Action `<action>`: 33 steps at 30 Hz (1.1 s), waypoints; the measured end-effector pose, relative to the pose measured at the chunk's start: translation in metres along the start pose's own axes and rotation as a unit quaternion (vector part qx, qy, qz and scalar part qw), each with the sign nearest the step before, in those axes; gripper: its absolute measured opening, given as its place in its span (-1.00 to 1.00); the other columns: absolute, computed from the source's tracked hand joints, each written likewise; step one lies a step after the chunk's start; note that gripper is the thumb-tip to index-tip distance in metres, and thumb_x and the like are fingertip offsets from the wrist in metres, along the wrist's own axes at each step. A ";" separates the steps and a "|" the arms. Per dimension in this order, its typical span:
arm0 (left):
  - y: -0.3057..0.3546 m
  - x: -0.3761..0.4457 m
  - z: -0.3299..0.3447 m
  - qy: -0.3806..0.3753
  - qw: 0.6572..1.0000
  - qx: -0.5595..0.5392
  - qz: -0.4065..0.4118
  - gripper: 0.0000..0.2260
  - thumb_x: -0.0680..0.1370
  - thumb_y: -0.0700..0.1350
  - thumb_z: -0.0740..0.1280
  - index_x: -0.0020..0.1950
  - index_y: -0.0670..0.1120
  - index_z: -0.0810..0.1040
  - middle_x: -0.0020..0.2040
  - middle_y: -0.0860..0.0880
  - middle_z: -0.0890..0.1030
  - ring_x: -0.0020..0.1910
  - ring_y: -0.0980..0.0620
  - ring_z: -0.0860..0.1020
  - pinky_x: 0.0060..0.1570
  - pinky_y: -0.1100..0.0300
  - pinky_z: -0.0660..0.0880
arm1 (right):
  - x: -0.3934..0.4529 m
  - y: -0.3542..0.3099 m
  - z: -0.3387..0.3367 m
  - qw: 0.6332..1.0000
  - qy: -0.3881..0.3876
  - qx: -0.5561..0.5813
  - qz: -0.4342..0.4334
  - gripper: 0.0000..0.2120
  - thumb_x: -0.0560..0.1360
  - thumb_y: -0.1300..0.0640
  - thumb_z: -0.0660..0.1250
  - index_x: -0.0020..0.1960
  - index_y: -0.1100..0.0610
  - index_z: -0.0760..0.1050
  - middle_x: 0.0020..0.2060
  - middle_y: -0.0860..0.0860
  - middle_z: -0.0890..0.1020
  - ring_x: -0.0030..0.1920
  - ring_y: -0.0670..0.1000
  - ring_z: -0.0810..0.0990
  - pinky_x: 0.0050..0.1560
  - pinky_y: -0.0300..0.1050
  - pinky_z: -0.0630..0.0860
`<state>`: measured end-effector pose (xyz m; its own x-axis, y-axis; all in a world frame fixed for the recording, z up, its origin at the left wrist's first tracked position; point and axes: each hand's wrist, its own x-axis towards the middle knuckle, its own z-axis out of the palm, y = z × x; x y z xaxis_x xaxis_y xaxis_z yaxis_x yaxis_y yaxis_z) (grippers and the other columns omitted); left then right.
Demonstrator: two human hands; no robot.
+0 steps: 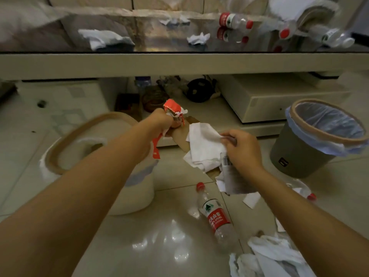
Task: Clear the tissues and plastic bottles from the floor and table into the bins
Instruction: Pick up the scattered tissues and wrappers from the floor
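Clearing barely begun: your left hand (pixel 162 118) fingers clamp a crushed bottle (pixel 173 108), right hand (pixel 240 148) fingers pinch a tissue (pixel 201 140); bottles and tissues litter floor (pixel 159 226) and tabletop (pixel 151 37).

Left hand (pixel 159 120) gripping crumpled bottle (pixel 173 110), right hand (pixel 240 148) pinching tissue (pixel 203 144), two bins

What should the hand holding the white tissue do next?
Probably carry it right and drop it in the grey bin. The right hand already pinches the white tissue off the floor, and that bin stands open, lined with a bag, close on that side. The left hand is busy gripping a crumpled red wrapper.
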<state>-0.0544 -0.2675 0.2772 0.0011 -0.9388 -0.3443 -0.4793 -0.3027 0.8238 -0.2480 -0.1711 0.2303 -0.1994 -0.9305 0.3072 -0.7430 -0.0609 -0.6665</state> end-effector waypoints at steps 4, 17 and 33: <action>-0.022 -0.008 -0.055 0.046 0.998 0.024 -0.027 -0.69 0.53 -0.09 0.37 0.20 -0.16 0.43 0.05 -0.13 0.53 0.00 -0.06 0.52 -0.11 0.13 0.50 | 0.007 -0.040 0.027 0.999 -0.020 0.007 -0.038 -0.83 0.56 0.15 0.27 0.10 0.05 0.59 -0.02 -0.02 0.64 -0.06 -0.04 0.58 -0.03 -0.04 0.58; -0.100 -0.021 -0.163 0.042 0.982 0.170 -0.076 -0.65 0.56 -0.12 0.32 0.32 -0.19 0.41 0.10 -0.18 0.49 0.07 -0.13 0.48 0.19 0.03 0.45 | 0.014 -0.143 0.110 0.987 -0.115 -0.020 -0.112 -0.78 0.55 0.19 0.25 0.09 0.02 0.62 0.02 -0.02 0.66 -0.02 0.01 0.59 -0.05 -0.06 0.55; -0.122 0.007 -0.161 0.035 0.983 0.126 0.132 -0.41 0.50 -0.29 0.21 0.47 0.13 0.24 0.37 -0.02 0.44 0.29 0.00 0.44 0.25 0.07 0.42 | 0.042 -0.199 0.186 0.959 -0.196 -0.186 -0.081 -0.83 0.54 0.24 0.23 0.03 0.13 0.58 -0.10 0.07 0.63 -0.17 0.02 0.55 -0.20 -0.15 0.42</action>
<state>0.1452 -0.2641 0.2469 -0.0969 -0.9908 -0.0940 -0.6726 -0.0044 0.7400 0.0102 -0.2653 0.2494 0.1395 -0.9884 0.0596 -0.9353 -0.1513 -0.3199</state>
